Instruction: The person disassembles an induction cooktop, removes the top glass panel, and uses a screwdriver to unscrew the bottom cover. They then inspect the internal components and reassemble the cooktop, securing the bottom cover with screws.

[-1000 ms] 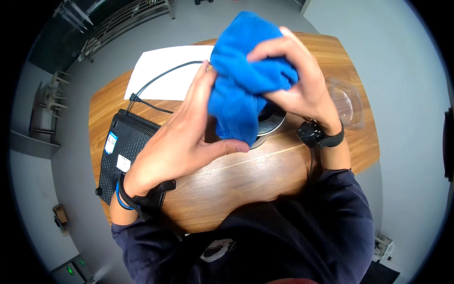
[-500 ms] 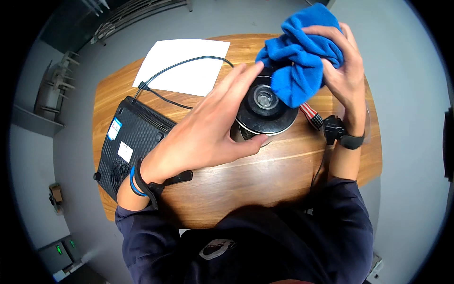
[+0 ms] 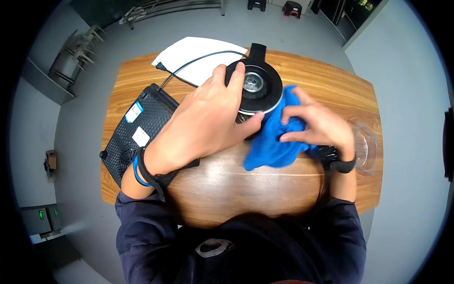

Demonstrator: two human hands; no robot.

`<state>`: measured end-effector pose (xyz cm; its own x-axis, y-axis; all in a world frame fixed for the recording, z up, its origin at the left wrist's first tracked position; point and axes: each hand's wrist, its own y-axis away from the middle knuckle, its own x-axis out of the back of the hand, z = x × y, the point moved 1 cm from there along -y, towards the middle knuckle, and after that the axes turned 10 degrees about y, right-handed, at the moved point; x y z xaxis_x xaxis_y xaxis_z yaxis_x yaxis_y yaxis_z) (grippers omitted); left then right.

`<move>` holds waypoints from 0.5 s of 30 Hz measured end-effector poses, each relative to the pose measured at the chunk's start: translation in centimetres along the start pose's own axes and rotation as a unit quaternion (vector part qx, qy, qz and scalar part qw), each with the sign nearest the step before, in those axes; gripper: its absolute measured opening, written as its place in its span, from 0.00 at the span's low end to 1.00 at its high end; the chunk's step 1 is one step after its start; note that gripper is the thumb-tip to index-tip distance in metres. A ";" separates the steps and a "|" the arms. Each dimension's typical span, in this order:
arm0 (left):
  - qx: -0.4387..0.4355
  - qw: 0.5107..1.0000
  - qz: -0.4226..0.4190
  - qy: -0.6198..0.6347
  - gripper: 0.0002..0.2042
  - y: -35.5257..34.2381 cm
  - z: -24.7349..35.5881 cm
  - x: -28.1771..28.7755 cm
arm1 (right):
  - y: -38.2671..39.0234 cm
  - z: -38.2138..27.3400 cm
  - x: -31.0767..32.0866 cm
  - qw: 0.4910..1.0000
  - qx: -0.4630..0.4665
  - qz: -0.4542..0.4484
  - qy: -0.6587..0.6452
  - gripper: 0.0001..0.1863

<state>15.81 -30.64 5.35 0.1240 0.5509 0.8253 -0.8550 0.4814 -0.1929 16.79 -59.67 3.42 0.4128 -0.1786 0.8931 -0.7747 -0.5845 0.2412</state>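
A round jug-like vessel (image 3: 267, 75) with a black top, a silver rim and a clear round centre stands on the wooden table, its black handle (image 3: 258, 51) pointing away from me. My left hand (image 3: 208, 111) grips its near left side, fingers over the top and thumb at the front of the rim. My right hand (image 3: 319, 123) pinches a crumpled blue cloth (image 3: 274, 146) against the vessel's right side. Part of the cloth hangs down towards me and looks blurred. The vessel's lower body is mostly hidden by my left hand and the cloth.
An upturned black appliance (image 3: 153, 106) with a fan grille, stickers and a cord lies on the left, partly under my left forearm. Behind it are a plug (image 3: 161, 66) and a white sheet (image 3: 189, 52). At the table's (image 3: 331, 75) right edge sits a clear plastic container (image 3: 366, 146).
My right hand has brought the cloth down from above the vessel's far right to its near right side. The vessel has shifted slightly up and left in view, with my left hand still on it.
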 end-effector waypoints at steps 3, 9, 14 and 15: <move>0.030 0.998 0.008 -0.050 0.45 -0.6 -0.8 0.4 | -1.1 0.0 -3.9 0.995 0.045 0.025 0.084 0.26; 0.035 0.996 -0.006 -0.083 0.46 -0.9 -0.7 1.2 | -1.2 0.0 -3.8 0.995 0.031 0.023 0.090 0.24; 0.048 0.993 -0.028 -0.100 0.49 -0.6 0.3 1.8 | -0.5 0.4 -1.6 0.998 0.012 -0.027 0.049 0.21; 0.050 0.993 -0.032 -0.106 0.49 -0.4 0.5 1.9 | -0.1 1.1 -1.2 0.998 0.036 -0.007 0.041 0.20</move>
